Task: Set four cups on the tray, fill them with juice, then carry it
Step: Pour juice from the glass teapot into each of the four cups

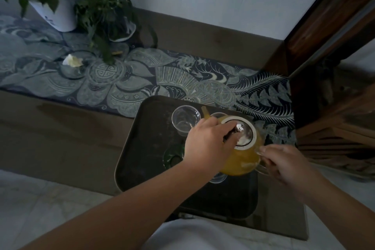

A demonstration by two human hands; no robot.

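Far left: 2 potted plants [60, 0] on a patterned runner [142, 75], with a small glass dish [72, 68] just near of them. Centre: dark tray [146, 144] on the counter [60, 138], partly over the runner. On it, 1 empty clear cup [185, 117] at the far side and 1 green-tinted cup [174, 158] nearer; further cups are mostly hidden. Left hand [209, 144], grip closed on the lid knob [238, 128]. Glass teapot [241, 156] of orange juice, above the tray. Right hand [288, 166], grip pinching the teapot handle [261, 160].
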